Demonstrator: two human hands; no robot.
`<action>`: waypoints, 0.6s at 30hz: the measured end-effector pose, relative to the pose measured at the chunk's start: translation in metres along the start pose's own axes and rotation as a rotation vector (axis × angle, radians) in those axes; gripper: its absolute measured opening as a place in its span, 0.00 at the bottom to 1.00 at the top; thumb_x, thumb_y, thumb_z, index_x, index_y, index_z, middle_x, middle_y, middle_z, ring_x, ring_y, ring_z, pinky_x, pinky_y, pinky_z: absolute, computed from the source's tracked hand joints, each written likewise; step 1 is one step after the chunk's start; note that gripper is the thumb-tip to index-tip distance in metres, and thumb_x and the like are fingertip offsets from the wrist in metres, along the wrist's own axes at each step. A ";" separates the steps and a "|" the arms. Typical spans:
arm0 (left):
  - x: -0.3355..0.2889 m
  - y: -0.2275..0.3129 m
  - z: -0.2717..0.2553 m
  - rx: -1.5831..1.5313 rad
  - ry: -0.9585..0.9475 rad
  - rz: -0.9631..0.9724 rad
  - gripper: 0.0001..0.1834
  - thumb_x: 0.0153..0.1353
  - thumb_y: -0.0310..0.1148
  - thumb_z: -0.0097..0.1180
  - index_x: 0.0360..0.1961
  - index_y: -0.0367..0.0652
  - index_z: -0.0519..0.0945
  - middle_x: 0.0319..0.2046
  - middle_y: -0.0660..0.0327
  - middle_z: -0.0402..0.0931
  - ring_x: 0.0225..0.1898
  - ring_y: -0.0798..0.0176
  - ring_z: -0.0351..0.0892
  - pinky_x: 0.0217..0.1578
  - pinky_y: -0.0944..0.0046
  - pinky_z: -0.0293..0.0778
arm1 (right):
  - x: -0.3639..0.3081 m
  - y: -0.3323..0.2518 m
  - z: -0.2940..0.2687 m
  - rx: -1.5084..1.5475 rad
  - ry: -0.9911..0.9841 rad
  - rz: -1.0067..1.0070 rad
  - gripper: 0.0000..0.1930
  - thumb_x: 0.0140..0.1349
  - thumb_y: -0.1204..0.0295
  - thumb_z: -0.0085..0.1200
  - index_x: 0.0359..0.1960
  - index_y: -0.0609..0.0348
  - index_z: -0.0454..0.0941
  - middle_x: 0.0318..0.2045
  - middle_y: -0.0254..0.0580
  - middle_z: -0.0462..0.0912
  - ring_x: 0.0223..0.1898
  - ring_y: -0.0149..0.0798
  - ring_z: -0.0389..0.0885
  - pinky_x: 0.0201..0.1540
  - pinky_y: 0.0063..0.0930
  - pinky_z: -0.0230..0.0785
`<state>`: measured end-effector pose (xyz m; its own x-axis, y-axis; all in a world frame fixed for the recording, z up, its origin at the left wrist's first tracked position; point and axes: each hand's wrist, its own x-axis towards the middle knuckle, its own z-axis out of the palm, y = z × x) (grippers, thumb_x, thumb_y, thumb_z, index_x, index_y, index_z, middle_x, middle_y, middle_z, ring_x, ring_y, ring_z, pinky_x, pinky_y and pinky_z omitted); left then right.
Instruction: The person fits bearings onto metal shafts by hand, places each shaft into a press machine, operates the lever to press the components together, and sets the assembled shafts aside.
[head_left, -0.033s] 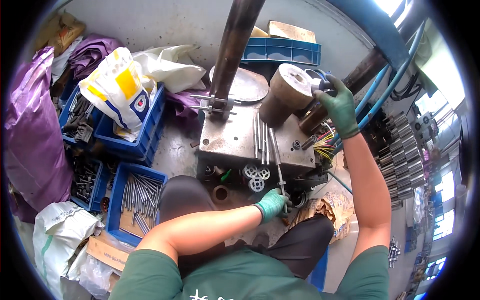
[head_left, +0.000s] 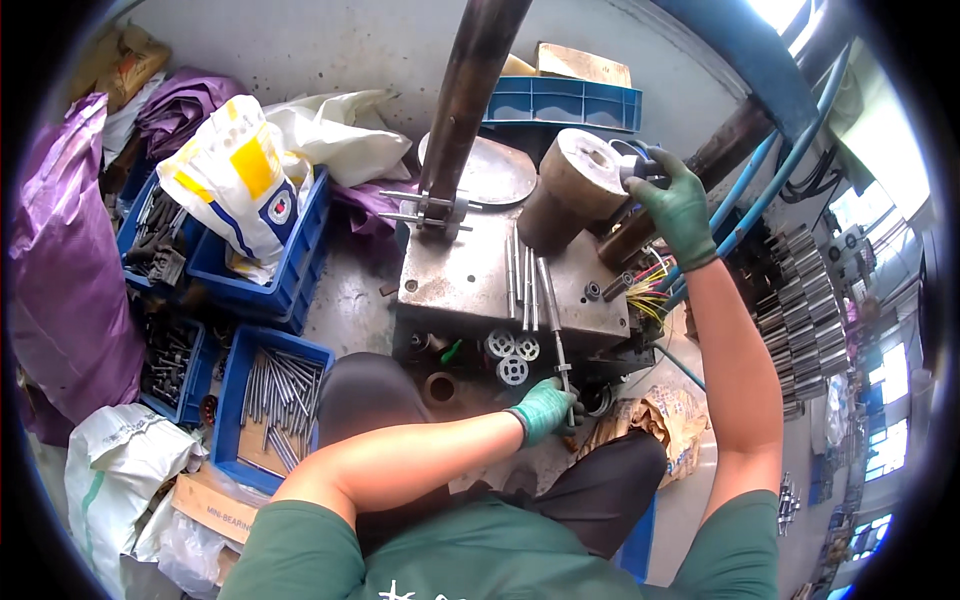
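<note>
My left hand [head_left: 545, 410], in a green glove, is closed around the near end of a slim stepped metal shaft [head_left: 560, 345]. The shaft's far end points at the steel bed of a press [head_left: 440, 280]. Further right and higher, my gloved right hand [head_left: 680, 208] grips a small black-and-silver part [head_left: 645, 170] between thumb and fingers, beside a thick steel cylinder [head_left: 570, 190]. The part's exact kind is unclear. Several thin metal rods [head_left: 514, 275] lie on the bed next to the shaft. Round slotted metal discs [head_left: 512, 370] sit at the bed's near edge.
Blue crates on the left hold loose metal rods [head_left: 285, 395] and dark parts [head_left: 170, 365]. A white-and-yellow sack [head_left: 240, 180] covers another crate. A steel column [head_left: 470, 90] rises behind the bed. Blue hoses [head_left: 765, 190] and stacked metal tubes [head_left: 805, 310] stand right; crumpled brown paper [head_left: 665, 425] lies nearby.
</note>
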<state>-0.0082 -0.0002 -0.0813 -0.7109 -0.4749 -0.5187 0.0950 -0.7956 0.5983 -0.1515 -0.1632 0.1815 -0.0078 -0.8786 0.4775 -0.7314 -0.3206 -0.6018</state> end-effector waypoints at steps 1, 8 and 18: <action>0.002 0.002 0.001 -0.010 -0.002 -0.016 0.09 0.75 0.27 0.49 0.53 0.42 0.72 0.43 0.51 0.82 0.39 0.50 0.87 0.37 0.49 0.87 | 0.009 0.008 0.001 -0.113 0.013 -0.011 0.31 0.56 0.66 0.71 0.61 0.65 0.81 0.43 0.47 0.90 0.43 0.38 0.89 0.53 0.30 0.80; 0.007 0.009 0.001 -0.039 0.021 0.010 0.07 0.76 0.28 0.49 0.51 0.42 0.72 0.40 0.53 0.81 0.36 0.54 0.86 0.35 0.52 0.87 | 0.051 0.021 0.020 -0.423 -0.059 -0.001 0.32 0.54 0.56 0.72 0.58 0.64 0.84 0.46 0.55 0.90 0.48 0.48 0.90 0.57 0.36 0.79; 0.021 0.025 -0.012 0.042 0.090 0.181 0.13 0.78 0.36 0.50 0.54 0.38 0.74 0.41 0.53 0.82 0.37 0.57 0.85 0.34 0.57 0.84 | 0.066 0.013 0.027 -0.548 -0.160 0.091 0.32 0.56 0.50 0.69 0.55 0.62 0.85 0.49 0.57 0.89 0.51 0.52 0.88 0.59 0.37 0.78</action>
<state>-0.0124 -0.0342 -0.0848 -0.6196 -0.6422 -0.4514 0.1855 -0.6785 0.7108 -0.1431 -0.2343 0.1882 -0.0148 -0.9502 0.3112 -0.9793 -0.0490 -0.1961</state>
